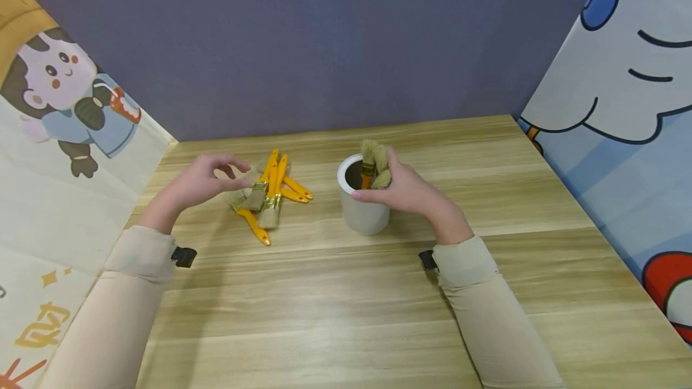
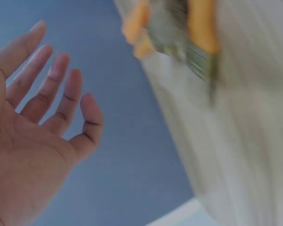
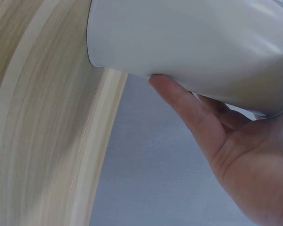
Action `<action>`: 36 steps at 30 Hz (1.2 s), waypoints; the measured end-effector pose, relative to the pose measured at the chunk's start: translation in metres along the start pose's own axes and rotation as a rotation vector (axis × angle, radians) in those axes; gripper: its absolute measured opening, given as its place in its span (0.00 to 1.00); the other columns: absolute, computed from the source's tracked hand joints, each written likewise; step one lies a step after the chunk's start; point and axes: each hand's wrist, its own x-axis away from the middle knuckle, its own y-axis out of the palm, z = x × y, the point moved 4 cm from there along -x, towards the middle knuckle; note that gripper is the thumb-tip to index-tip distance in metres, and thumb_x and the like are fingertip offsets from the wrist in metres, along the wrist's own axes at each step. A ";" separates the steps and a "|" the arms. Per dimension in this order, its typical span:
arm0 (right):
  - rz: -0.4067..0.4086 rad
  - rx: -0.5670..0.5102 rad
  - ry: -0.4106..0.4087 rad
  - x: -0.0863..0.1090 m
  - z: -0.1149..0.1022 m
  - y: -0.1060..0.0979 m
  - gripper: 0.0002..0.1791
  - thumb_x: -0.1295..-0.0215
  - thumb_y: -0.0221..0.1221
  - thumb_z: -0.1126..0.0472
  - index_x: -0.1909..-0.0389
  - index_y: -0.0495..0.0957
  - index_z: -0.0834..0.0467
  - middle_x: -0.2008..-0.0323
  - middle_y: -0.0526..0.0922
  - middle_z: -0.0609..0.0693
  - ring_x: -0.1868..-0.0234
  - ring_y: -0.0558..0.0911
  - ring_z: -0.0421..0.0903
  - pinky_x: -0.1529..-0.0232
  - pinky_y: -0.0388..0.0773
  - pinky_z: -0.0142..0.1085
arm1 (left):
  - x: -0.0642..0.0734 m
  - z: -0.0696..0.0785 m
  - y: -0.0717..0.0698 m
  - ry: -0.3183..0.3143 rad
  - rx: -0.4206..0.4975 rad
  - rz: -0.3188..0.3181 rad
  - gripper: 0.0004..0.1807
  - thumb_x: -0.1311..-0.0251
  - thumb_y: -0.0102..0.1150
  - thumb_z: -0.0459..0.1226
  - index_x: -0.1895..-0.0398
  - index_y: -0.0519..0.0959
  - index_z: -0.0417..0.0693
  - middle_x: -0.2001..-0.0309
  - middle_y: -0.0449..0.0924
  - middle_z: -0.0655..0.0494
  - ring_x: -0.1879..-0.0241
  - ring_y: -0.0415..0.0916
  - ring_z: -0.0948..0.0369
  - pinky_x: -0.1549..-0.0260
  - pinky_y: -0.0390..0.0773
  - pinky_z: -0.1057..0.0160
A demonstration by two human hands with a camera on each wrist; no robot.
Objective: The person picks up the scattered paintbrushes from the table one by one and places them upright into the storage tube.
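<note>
In the head view, my left hand (image 1: 208, 180) hovers at the left side of a loose pile of paintbrushes (image 1: 274, 182) with orange-yellow handles and pale bristles. Its fingers are spread and loosely bent, and the left wrist view shows the palm (image 2: 33, 150) holding nothing. My right hand (image 1: 405, 189) grips a white cylindrical cup (image 1: 366, 218) near its rim, thumb at the front. The far-side fingers are mostly hidden. Several paintbrushes (image 1: 369, 158) stand in the cup, bristles up. In the right wrist view, the cup wall (image 3: 179, 42) lies against a finger.
The wood-grain table (image 1: 324, 317) ends at a dark blue-grey panel (image 1: 324, 47) behind. Printed cartoon panels flank it, one on the left (image 1: 38, 197) and one on the right (image 1: 638, 155). One brush (image 1: 252, 224) lies at the pile's front edge, handle toward me.
</note>
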 end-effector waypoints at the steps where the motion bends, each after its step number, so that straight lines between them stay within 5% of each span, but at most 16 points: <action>1: -0.001 -0.001 0.001 0.000 0.000 0.000 0.66 0.47 0.74 0.27 0.18 0.47 0.49 0.20 0.63 0.62 0.18 0.64 0.59 0.22 0.64 0.60 | 0.002 -0.006 0.001 -0.006 -0.011 -0.015 0.21 0.28 0.68 0.45 0.37 0.83 0.49 0.35 0.81 0.45 0.43 0.77 0.49 0.48 0.77 0.48; 8: -0.006 0.000 0.016 0.000 0.000 0.000 0.71 0.48 0.74 0.26 0.15 0.42 0.48 0.18 0.59 0.61 0.17 0.61 0.59 0.21 0.62 0.62 | 0.004 -0.042 0.025 0.062 -0.119 -0.115 0.20 0.32 0.62 0.27 0.38 0.83 0.43 0.33 0.81 0.40 0.43 0.78 0.42 0.45 0.78 0.41; 13: -0.001 0.002 0.018 0.000 0.000 0.000 0.71 0.48 0.74 0.26 0.15 0.42 0.48 0.18 0.59 0.62 0.17 0.62 0.60 0.21 0.62 0.62 | 0.001 -0.053 0.037 0.128 -0.165 -0.132 0.25 0.41 0.62 0.21 0.38 0.83 0.37 0.38 0.84 0.36 0.44 0.81 0.39 0.43 0.79 0.35; 23: 0.008 -0.004 0.004 0.000 -0.001 0.001 0.68 0.47 0.75 0.28 0.16 0.44 0.48 0.20 0.62 0.62 0.18 0.64 0.60 0.21 0.63 0.61 | 0.003 -0.062 0.038 0.137 -0.156 -0.108 0.24 0.41 0.70 0.26 0.39 0.83 0.38 0.31 0.77 0.33 0.33 0.70 0.32 0.32 0.63 0.27; 36: 0.002 -0.008 0.004 0.001 -0.002 0.001 0.68 0.47 0.74 0.27 0.16 0.44 0.47 0.19 0.62 0.61 0.18 0.64 0.59 0.21 0.64 0.62 | 0.018 -0.079 0.038 0.160 -0.203 -0.129 0.26 0.44 0.79 0.33 0.42 0.85 0.38 0.41 0.82 0.37 0.41 0.75 0.38 0.38 0.66 0.34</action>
